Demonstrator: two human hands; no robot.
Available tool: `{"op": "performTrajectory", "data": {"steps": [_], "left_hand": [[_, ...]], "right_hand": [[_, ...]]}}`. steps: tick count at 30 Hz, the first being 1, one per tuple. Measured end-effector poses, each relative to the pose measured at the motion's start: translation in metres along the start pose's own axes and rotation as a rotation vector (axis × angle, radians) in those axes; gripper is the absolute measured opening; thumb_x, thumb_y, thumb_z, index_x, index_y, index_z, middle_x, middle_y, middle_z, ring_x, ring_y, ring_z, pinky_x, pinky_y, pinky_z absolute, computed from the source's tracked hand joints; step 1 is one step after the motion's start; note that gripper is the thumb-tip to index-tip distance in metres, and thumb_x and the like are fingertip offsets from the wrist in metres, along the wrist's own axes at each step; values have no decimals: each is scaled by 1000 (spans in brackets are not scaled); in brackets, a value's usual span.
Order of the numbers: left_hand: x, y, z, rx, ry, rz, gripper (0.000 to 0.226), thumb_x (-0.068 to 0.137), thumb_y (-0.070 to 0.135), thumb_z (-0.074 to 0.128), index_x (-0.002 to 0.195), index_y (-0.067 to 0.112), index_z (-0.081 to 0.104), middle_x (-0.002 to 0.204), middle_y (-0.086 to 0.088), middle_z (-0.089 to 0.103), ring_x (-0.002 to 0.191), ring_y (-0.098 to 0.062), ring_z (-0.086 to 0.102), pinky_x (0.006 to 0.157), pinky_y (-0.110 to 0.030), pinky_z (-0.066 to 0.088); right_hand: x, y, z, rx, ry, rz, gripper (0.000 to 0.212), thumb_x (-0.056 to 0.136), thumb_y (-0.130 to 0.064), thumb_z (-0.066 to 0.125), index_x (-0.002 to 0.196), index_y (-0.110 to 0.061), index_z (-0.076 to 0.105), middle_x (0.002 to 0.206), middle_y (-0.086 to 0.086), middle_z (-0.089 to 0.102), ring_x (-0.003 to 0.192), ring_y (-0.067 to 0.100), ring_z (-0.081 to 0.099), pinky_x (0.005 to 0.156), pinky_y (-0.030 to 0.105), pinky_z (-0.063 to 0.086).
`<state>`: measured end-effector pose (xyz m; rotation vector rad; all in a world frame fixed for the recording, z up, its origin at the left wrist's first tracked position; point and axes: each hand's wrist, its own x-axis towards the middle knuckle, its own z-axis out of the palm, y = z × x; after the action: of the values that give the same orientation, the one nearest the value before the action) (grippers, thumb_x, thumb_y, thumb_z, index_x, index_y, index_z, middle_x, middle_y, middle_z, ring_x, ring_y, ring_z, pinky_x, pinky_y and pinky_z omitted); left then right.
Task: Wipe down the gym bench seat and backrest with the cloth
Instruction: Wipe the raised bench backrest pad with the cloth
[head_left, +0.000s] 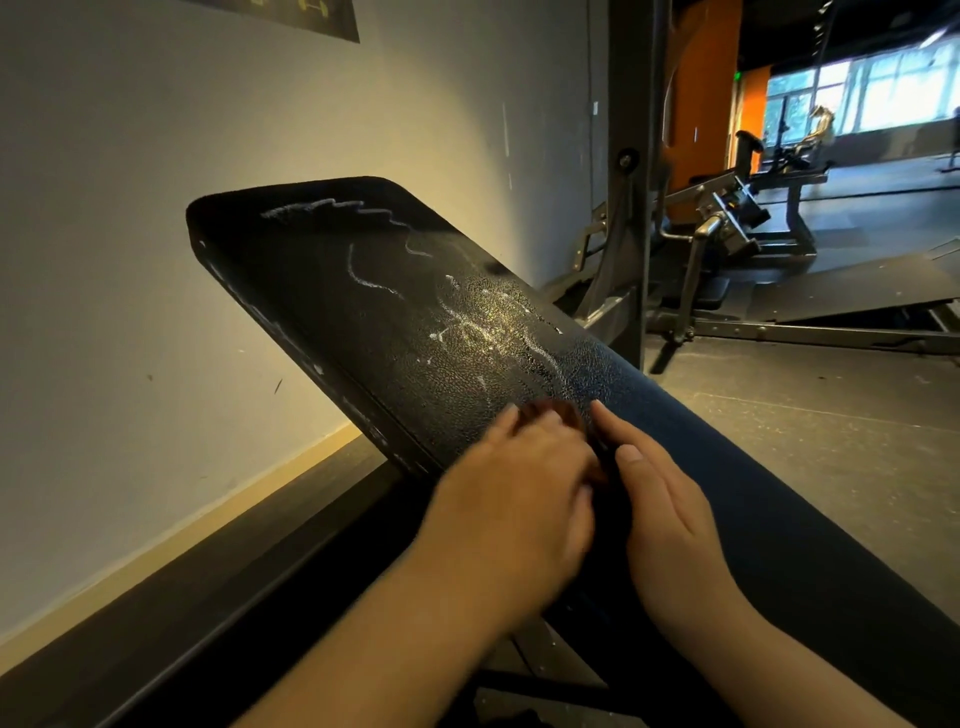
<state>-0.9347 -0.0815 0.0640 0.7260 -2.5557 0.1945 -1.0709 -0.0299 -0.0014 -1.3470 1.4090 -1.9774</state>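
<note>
— Where are the hands?

— Both are low on the pad; the left hand (519, 483) lies over what I take for the cloth (553, 414), a small red-brown lump; it is all blurry there, so I cannot tell if the fingers pinch it or just press it flat; the right hand (665, 509) lies just beside it, fingers straight and close together, holding nothing, its edge on the pad.

— So where is the cloth on the bench?

— At the low end of the backrest (332, 291), under the left fingertips, touching the black pad; the backrest tilts up toward the wall (156, 208).

— Is much of it wiped?

— Not much, I think; white streaks (483, 322) run from just above the fingers up to the top edge; there is a wavy line near the top and a thick shiny patch in the middle; all that is left to wipe; the strip to the right of the hands looks dark blue with no white on it, but I cannot tell if it is clean or if that is only the light.

— And the seat?

— I cannot see it; the arms cover that part; I would guess it is not done yet.

— Anything else around?

— A gym machine (727, 218) stands well apart on the right, on the dark floor (805, 415).
</note>
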Motion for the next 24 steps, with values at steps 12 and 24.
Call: {"op": "performTrajectory", "data": {"steps": [12, 24], "left_hand": [[14, -20, -16, 37, -10, -60, 29, 96, 34, 50, 125, 30, 53, 143, 6, 51, 141, -20, 38, 118, -24, 16], [5, -12, -10, -16, -41, -1, 27, 97, 34, 48, 124, 33, 53, 144, 13, 50, 143, -11, 35, 118, -19, 11]], "right_hand": [[-2, 0, 3, -76, -7, 17, 48, 94, -42, 38, 140, -39, 53, 135, -23, 60, 127, -7, 52, 111, 33, 42], [-1, 1, 5, -75, 14, 56, 47, 94, -43, 39, 139, -42, 54, 134, -24, 60, 127, -5, 52, 112, 40, 43]]}}
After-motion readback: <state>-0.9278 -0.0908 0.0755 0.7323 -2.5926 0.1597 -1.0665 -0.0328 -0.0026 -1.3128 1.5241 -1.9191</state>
